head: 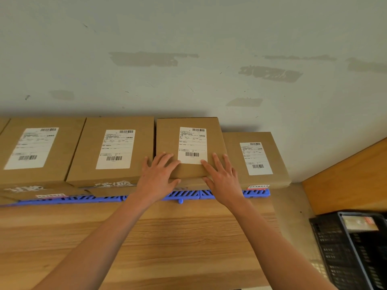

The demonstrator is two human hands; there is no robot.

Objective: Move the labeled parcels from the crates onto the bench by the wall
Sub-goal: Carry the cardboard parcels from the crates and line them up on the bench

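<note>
Four flat brown cardboard parcels with white barcode labels fully in view, lined up against a pale scuffed wall [188, 49]: far-left parcel [39, 149], second parcel [114, 149], raised third parcel [190, 147], lower fourth parcel [256, 160]. Sliver of a fifth brown box at the left edge. Third parcel stacked higher than its neighbours, on another brown box whose front edge shows beneath the fingers. Under the row, more flattened brown cardboard with red-and-white stickers, all resting on a long blue slotted plastic strip [184, 194] at the back of a light wood-grain tabletop [167, 243].

Two bare forearms stretched forward over the tabletop. Left hand [159, 176] spread flat, fingers straight and fanned, palm down on the near left corner of the third parcel, thumb along its front edge. Right hand [223, 176] likewise spread, straight fingers on the near right corner, index fingertip touching the lower edge of the white label, thumb at the front edge. No curl or pinch in either hand; both pressing on the box top.

One black slotted plastic crate [335, 254] at lower right, below the tabletop's end, beside an orange-brown wooden panel [345, 178]. Inside the crate, a glimpse of something pale with a reddish patch near the top; contents otherwise too dark to make out.
</note>
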